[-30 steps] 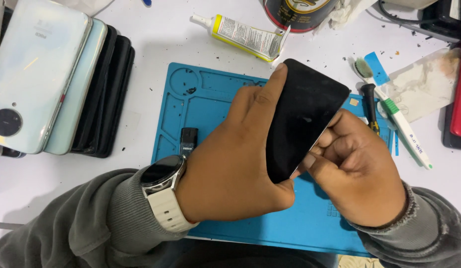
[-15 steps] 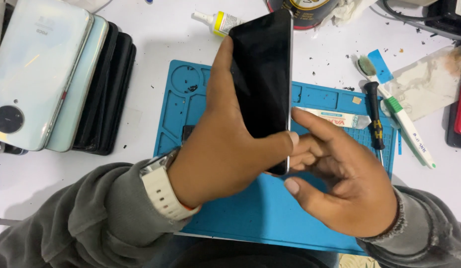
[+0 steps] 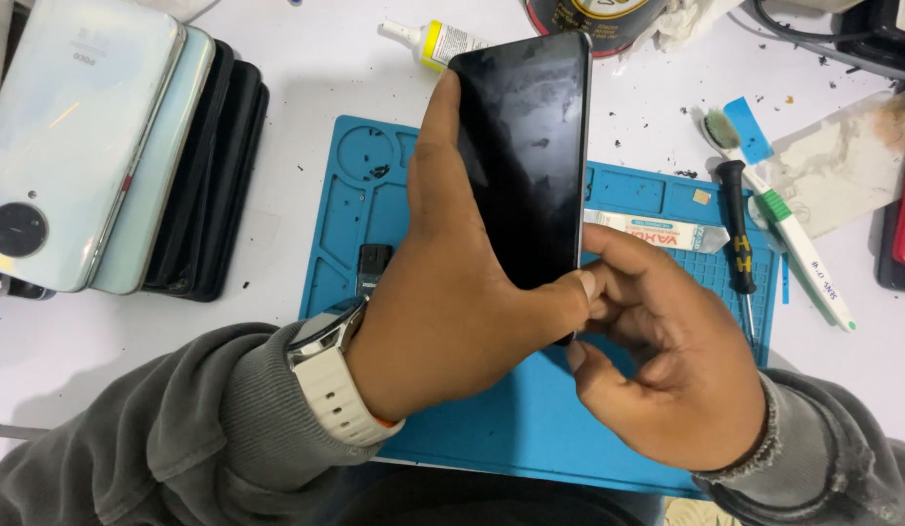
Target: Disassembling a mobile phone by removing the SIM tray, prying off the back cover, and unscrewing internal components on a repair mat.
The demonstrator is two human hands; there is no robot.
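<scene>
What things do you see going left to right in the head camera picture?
Stack of phones → white watch → left hand → black phone → right hand → screwdriver → toothbrush

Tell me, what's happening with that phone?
A person holds a black phone upright over a blue mat on a white table. The left hand wraps around the phone, and the right hand pinches its lower edge. A screwdriver, a toothbrush and a glue tube lie nearby.
</scene>
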